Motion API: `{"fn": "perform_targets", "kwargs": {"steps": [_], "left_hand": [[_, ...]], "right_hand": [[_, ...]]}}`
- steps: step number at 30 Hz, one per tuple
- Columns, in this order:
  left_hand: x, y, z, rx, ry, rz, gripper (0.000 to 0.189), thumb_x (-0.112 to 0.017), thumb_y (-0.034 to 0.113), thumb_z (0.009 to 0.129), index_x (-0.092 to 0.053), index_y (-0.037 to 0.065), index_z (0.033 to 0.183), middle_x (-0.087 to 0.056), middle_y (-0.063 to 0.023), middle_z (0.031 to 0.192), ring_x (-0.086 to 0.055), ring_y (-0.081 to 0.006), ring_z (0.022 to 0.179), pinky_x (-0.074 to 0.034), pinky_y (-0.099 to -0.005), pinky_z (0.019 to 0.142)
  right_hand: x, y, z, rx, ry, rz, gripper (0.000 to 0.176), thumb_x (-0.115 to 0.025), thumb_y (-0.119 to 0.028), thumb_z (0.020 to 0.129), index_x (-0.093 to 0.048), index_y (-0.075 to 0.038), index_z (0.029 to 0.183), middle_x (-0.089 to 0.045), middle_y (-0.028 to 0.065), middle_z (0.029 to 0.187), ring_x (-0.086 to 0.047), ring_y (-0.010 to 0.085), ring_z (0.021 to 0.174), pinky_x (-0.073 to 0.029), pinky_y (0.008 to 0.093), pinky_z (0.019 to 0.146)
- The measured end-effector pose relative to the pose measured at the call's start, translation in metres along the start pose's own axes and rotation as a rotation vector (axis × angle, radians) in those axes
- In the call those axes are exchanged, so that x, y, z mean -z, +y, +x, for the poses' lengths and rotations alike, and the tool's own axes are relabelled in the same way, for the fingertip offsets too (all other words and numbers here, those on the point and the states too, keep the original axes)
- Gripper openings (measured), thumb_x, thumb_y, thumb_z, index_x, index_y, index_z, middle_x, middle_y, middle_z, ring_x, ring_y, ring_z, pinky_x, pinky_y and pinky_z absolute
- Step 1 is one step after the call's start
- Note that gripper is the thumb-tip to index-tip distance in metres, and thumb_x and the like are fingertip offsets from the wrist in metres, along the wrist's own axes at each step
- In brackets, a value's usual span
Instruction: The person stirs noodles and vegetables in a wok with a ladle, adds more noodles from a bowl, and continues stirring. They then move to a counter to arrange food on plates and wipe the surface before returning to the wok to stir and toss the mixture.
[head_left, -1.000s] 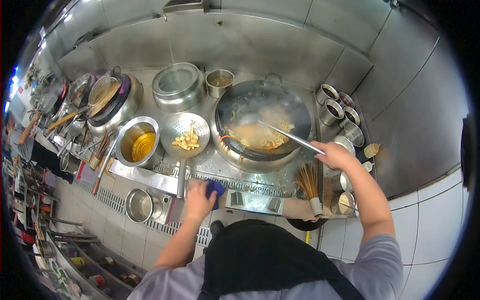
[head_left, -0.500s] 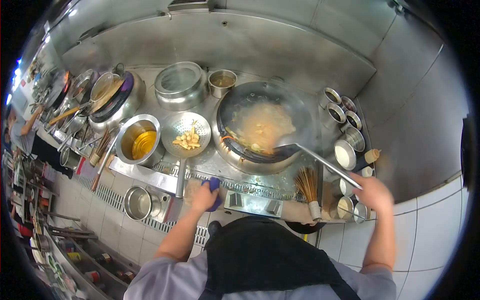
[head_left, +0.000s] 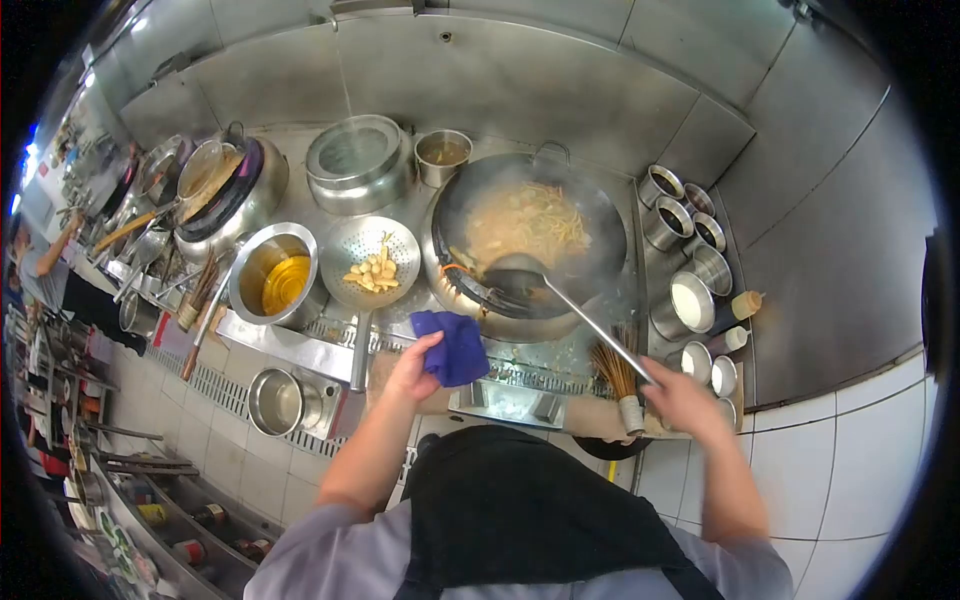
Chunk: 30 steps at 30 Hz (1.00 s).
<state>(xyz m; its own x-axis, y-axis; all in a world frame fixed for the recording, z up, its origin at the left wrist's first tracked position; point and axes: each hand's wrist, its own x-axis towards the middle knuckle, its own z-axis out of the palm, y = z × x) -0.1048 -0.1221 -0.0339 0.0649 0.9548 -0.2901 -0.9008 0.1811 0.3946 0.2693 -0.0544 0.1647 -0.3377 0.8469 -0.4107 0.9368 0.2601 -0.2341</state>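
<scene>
ladle handle (head_left: 585, 320) slants from your closed right hand (head_left: 683, 400) up-left into the wok (head_left: 602, 255), its bowl seemingly on the near wall through steam, while your nearer left hand (head_left: 412, 368) clutches a blue cloth (head_left: 458, 345) just beside the wok's rim.

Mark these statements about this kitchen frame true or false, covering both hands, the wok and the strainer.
1. The left hand holds a dark blue cloth. True.
2. The right hand is empty. False: its grip is closed on the handle of a long-handled steel ladle.
3. The ladle's bowl sits inside the large dark round wok. True.
4. The round perforated steel strainer is empty. False: it holds pale food pieces.
</scene>
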Motion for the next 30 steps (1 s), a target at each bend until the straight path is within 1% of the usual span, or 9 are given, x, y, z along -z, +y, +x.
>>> {"fn": "perform_targets", "kwargs": {"steps": [4, 10, 14, 17, 18, 21, 23, 25, 30], "left_hand": [[0.006, -0.025, 0.043, 0.029, 0.048, 0.023, 0.04, -0.059, 0.026, 0.09, -0.055, 0.002, 0.122, -0.063, -0.0166, 0.118, -0.06, -0.0317, 0.11, -0.045, -0.0464, 0.1], [-0.015, -0.031, 0.053, 0.08, 0.022, -0.034, 0.037, -0.056, 0.03, 0.093, -0.056, 0.003, 0.118, -0.064, -0.0123, 0.115, -0.061, -0.027, 0.107, -0.046, -0.0421, 0.097], [-0.027, -0.026, 0.03, 0.031, -0.175, -0.176, 0.042, -0.054, 0.032, 0.092, -0.054, 0.003, 0.122, -0.062, -0.0137, 0.119, -0.059, -0.0284, 0.11, -0.042, -0.0449, 0.102], [-0.005, -0.038, 0.03, 0.001, -0.036, -0.196, 0.045, -0.056, 0.032, 0.09, -0.053, 0.004, 0.125, -0.06, -0.0161, 0.122, -0.057, -0.0316, 0.114, -0.041, -0.0475, 0.103], [0.008, -0.046, 0.036, 0.022, -0.026, -0.176, 0.054, -0.053, 0.035, 0.09, -0.048, 0.0, 0.13, -0.055, -0.0238, 0.128, -0.051, -0.0401, 0.121, -0.036, -0.0514, 0.107], [-0.009, -0.056, 0.032, 0.041, -0.101, -0.184, 0.051, -0.055, 0.034, 0.089, -0.049, 0.001, 0.128, -0.054, -0.0239, 0.129, -0.05, -0.0409, 0.122, -0.036, -0.0529, 0.106], [-0.011, -0.061, 0.035, 0.035, -0.109, -0.205, 0.048, -0.058, 0.032, 0.088, -0.05, 0.003, 0.125, -0.057, -0.0223, 0.125, -0.053, -0.0397, 0.119, -0.038, -0.0521, 0.104], [-0.012, -0.062, 0.038, 0.024, -0.043, -0.21, 0.047, -0.062, 0.029, 0.086, -0.051, 0.004, 0.124, -0.061, -0.0185, 0.114, -0.059, -0.0339, 0.106, -0.044, -0.0479, 0.098], [-0.006, -0.062, 0.052, -0.013, 0.021, -0.286, 0.037, -0.062, 0.017, 0.087, -0.052, 0.003, 0.119, -0.062, -0.0129, 0.1, -0.061, -0.0253, 0.087, -0.05, -0.0399, 0.085]], "right_hand": [[-0.069, -0.028, 0.068, -0.043, 0.151, -0.185, 0.052, -0.048, -0.023, 0.094, -0.037, -0.01, 0.143, -0.066, 0.0243, 0.09, -0.064, 0.0402, 0.085, -0.049, 0.0505, 0.077], [-0.091, -0.042, 0.122, -0.042, 0.251, -0.182, 0.052, -0.046, -0.021, 0.095, -0.034, -0.005, 0.143, -0.067, 0.0203, 0.087, -0.065, 0.0379, 0.08, -0.051, 0.0493, 0.072], [-0.066, -0.035, 0.093, 0.03, 0.129, -0.233, 0.053, -0.046, -0.024, 0.095, -0.033, -0.007, 0.144, -0.067, 0.0203, 0.086, -0.065, 0.0378, 0.079, -0.051, 0.0498, 0.071], [-0.025, -0.009, 0.043, -0.013, 0.054, -0.301, 0.053, -0.05, -0.027, 0.094, -0.038, -0.012, 0.143, -0.066, 0.022, 0.087, -0.065, 0.0384, 0.081, -0.05, 0.0507, 0.072], [-0.022, 0.006, 0.04, -0.01, 0.057, -0.304, 0.053, -0.05, -0.027, 0.094, -0.038, -0.012, 0.143, -0.066, 0.022, 0.087, -0.065, 0.0384, 0.081, -0.05, 0.0507, 0.072], [-0.02, 0.045, 0.048, 0.017, 0.218, -0.085, 0.051, -0.056, -0.024, 0.091, -0.045, -0.013, 0.139, -0.066, 0.0234, 0.088, -0.065, 0.0384, 0.078, -0.05, 0.0492, 0.07], [-0.025, 0.054, 0.085, 0.138, 0.557, 0.187, 0.049, -0.057, -0.02, 0.09, -0.047, -0.01, 0.137, -0.066, 0.0233, 0.089, -0.066, 0.033, 0.072, -0.051, 0.0436, 0.063], [-0.006, 0.02, 0.114, -0.125, 0.406, 0.418, 0.046, -0.054, -0.018, 0.09, -0.049, -0.008, 0.135, -0.065, 0.0187, 0.083, -0.064, 0.0262, 0.061, -0.05, 0.0378, 0.054], [-0.038, -0.037, 0.206, -0.02, 0.108, 0.65, 0.029, -0.055, -0.02, 0.091, -0.056, -0.003, 0.114, -0.059, 0.0096, 0.071, -0.051, 0.0199, 0.043, -0.046, 0.035, 0.046]]}}
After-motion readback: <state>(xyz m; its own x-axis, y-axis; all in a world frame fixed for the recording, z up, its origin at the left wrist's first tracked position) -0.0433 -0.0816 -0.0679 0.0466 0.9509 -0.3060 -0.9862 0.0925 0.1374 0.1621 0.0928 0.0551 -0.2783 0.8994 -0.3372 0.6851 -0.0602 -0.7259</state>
